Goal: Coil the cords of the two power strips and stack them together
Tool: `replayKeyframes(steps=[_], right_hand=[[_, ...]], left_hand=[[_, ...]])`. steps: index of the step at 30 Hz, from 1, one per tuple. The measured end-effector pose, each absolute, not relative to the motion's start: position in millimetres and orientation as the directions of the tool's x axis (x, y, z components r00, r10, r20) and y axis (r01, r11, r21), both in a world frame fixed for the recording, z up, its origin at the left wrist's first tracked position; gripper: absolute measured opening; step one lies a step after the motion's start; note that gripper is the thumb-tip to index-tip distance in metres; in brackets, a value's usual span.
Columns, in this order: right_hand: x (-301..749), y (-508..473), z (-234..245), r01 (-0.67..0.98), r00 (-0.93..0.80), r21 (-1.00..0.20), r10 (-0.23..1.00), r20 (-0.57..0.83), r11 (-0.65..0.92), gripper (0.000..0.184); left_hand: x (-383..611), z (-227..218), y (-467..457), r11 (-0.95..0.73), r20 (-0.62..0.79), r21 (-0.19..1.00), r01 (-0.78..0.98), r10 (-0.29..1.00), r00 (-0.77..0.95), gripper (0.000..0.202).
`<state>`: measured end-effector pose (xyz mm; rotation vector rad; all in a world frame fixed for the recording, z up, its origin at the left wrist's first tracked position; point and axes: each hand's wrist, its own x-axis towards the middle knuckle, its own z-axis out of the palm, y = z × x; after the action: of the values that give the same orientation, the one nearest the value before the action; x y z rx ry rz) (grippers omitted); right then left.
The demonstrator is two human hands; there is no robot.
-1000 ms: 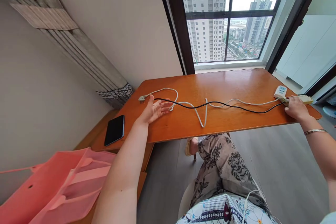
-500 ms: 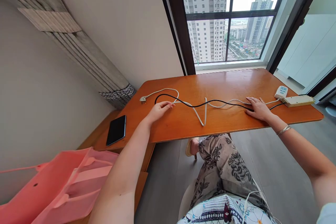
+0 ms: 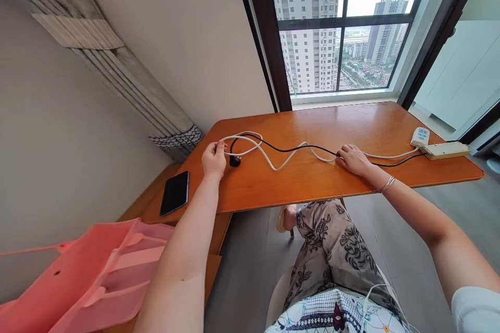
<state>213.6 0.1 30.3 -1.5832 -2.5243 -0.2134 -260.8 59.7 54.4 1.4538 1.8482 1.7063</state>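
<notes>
A white cable and a black cable run across the orange wooden table. My left hand is closed around the looped left ends of both cables, and a black plug lies just right of it. My right hand rests on the two cables near the table's middle, fingers curled over them. Both cables lead right to a beige power strip and a white adapter.
A black phone lies on a lower wooden shelf at the left. A pink bag sits at the bottom left. A window stands behind the table. My patterned trousers show under the table's front edge.
My right hand has slid left along the cables from the power strip to mid-table. My left hand turned from open palm to closed on the cable ends, and the slack has gathered leftward.
</notes>
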Motion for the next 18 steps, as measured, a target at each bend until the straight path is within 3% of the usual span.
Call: replayKeyframes(steps=[2, 4, 9, 13, 16, 18], right_hand=[[220, -1, 30, 0.908, -0.418, 0.059, 0.885, 0.204, 0.415, 0.034], [226, -3, 30, 0.905, -0.425, 0.066, 0.883, 0.199, 0.421, 0.033], [231, -11, 32, 0.886, -0.462, 0.053, 0.867, 0.187, 0.461, 0.034], [230, -14, 32, 0.890, -0.453, 0.046, 0.870, 0.193, 0.453, 0.034], [229, -14, 32, 0.893, -0.446, 0.039, 0.873, 0.197, 0.448, 0.034], [229, -14, 32, 0.893, -0.444, 0.024, 0.873, 0.203, 0.449, 0.033]], left_hand=[[-273, 60, 67, -0.076, 0.291, 0.940, 0.333, 0.688, -0.665, 0.035], [-281, 65, 73, 0.002, 0.164, 0.976, 0.219, 0.658, -0.735, 0.033], [-279, 69, 85, 0.045, 0.138, 0.970, 0.238, 0.707, -0.694, 0.027], [-259, 73, 85, -0.011, 0.372, 0.870, 0.493, 0.671, -0.641, 0.016], [-230, 81, 71, -0.135, 0.653, 0.681, 0.720, 0.556, -0.514, 0.027], [-204, 89, 56, -0.268, 0.761, 0.556, 0.787, 0.546, -0.351, 0.030]])
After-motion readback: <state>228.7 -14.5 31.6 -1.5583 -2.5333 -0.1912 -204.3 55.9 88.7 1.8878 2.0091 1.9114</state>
